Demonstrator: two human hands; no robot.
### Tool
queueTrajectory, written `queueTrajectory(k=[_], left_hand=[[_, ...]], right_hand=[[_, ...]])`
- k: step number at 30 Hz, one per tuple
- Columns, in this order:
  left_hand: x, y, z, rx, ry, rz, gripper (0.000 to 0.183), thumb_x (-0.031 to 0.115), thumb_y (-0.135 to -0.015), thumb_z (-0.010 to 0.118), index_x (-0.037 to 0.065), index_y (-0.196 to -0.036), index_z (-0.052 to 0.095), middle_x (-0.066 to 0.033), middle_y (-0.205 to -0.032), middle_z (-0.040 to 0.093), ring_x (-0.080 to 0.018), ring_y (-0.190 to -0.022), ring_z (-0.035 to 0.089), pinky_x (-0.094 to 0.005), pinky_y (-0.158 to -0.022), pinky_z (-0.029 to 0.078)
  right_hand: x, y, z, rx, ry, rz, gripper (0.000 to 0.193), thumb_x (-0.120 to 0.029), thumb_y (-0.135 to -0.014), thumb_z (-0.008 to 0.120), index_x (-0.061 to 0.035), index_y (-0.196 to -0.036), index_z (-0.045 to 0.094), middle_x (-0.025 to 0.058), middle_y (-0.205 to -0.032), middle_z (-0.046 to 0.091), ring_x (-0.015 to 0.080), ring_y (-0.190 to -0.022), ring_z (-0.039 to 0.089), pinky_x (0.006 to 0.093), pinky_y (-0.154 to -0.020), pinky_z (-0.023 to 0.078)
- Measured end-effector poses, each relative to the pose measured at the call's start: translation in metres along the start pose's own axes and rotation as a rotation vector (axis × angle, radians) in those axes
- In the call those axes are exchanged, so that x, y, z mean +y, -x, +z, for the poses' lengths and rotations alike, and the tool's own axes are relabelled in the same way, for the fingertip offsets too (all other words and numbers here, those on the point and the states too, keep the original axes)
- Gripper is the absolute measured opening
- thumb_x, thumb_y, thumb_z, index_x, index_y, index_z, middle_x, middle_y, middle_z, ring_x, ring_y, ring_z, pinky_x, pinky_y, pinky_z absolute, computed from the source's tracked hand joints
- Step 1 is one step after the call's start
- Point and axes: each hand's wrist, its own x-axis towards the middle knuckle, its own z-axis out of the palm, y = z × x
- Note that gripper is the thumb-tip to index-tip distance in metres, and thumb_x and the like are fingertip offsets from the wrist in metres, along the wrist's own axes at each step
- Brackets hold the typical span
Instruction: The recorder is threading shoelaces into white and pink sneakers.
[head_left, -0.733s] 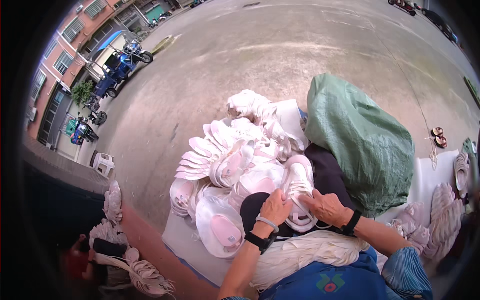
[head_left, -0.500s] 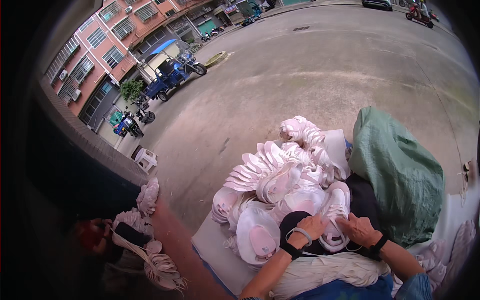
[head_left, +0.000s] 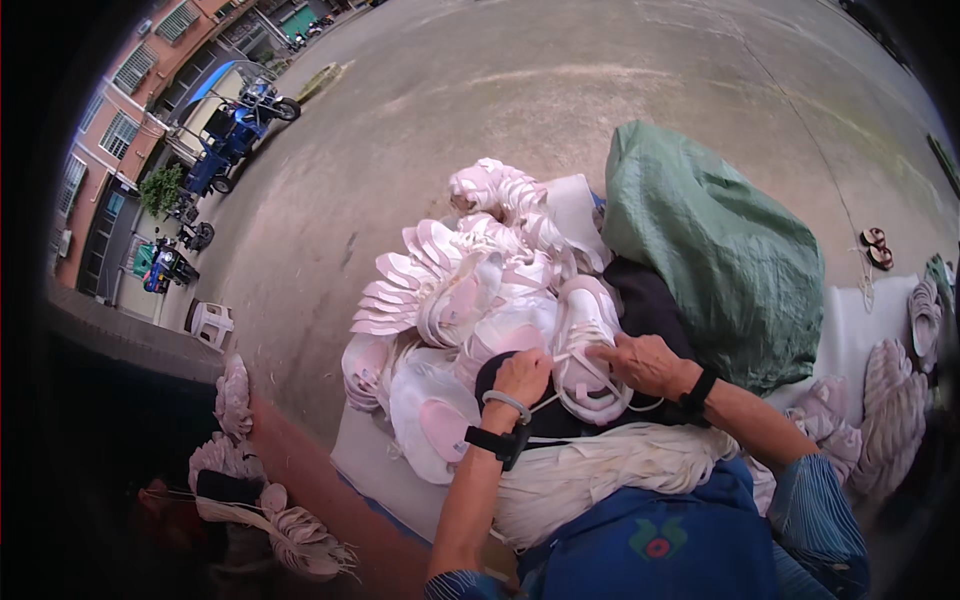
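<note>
A white and pink shoe upper lies before me, toe pointing away, with white shoelace crossing its front. At its left side my left hand is closed on a lace end that runs from the shoe. My right hand is bent at its right side, index finger and thumb closed at the lacing; the fingertips partly cover what they pinch. Beneath the shoe is a black cloth. A thick bundle of white laces lies across my lap, nearer than the shoe.
More pink and white uppers are heaped ahead and left. A green woven sack stands at the right, with stacked uppers beyond it. At the lower left are further uppers and a white stool. Sandals lie on the pavement.
The view has swung right and down, so everything sits further left and higher. My left hand has drawn away leftward from the shoe with the lace. My right hand stays at the lacing.
</note>
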Motion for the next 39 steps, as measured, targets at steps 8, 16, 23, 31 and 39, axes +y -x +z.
queueTrajectory(k=[8, 16, 23, 31, 39], left_hand=[[0.010, 0.007, 0.016, 0.123, -0.170, 0.042, 0.023, 0.022, -0.088, 0.050, 0.002, -0.090, 0.062, -0.0200, -0.083, 0.064, -0.0417, -0.083, 0.062, -0.0508, -0.077, 0.049], [0.004, 0.060, 0.037, -0.041, 0.384, 0.014, 0.027, 0.024, -0.090, 0.056, -0.001, -0.098, 0.062, -0.0115, -0.082, 0.067, -0.0197, -0.057, 0.060, -0.0309, -0.050, 0.047], [0.027, 0.078, 0.038, -0.303, 1.196, -0.441, 0.028, 0.030, -0.096, 0.048, 0.005, -0.105, 0.056, -0.0096, -0.087, 0.064, -0.0049, -0.039, 0.034, -0.0220, -0.035, 0.031], [0.021, 0.073, 0.084, -0.155, 1.875, -0.632, 0.021, 0.033, -0.093, 0.059, 0.012, -0.090, 0.054, 0.0027, -0.067, 0.053, -0.0070, -0.044, 0.031, -0.0239, -0.043, 0.026], [0.045, 0.063, 0.089, -0.136, 1.839, -0.541, 0.018, 0.027, -0.092, 0.060, 0.015, -0.085, 0.050, 0.0059, -0.057, 0.038, -0.0065, -0.043, 0.031, -0.0239, -0.044, 0.028]], right_hand=[[-0.001, 0.013, 0.012, 0.003, -0.075, 0.089, 0.040, -0.013, -0.085, 0.056, -0.0128, -0.125, 0.049, 0.0131, -0.084, 0.060, 0.0322, -0.062, 0.063, 0.0403, -0.053, 0.051], [-0.002, 0.015, 0.011, 0.012, -0.048, 0.079, 0.040, -0.014, -0.083, 0.058, -0.0151, -0.122, 0.049, 0.0131, -0.083, 0.059, 0.0318, -0.062, 0.063, 0.0401, -0.051, 0.051], [-0.006, 0.016, 0.018, 0.055, -0.061, 0.054, 0.039, -0.019, -0.086, 0.055, -0.0187, -0.124, 0.050, 0.0129, -0.078, 0.061, 0.0321, -0.059, 0.064, 0.0417, -0.048, 0.051], [-0.008, 0.020, 0.014, 0.082, -0.153, 0.124, 0.044, -0.013, -0.085, 0.051, -0.0116, -0.128, 0.044, 0.0188, -0.089, 0.064, 0.0378, -0.065, 0.064, 0.0459, -0.055, 0.052], [0.001, 0.016, 0.023, 0.127, -0.265, 0.172, 0.035, -0.018, -0.085, 0.054, -0.0008, -0.114, 0.043, 0.0243, -0.081, 0.063, 0.0435, -0.069, 0.063, 0.0515, -0.062, 0.050]])
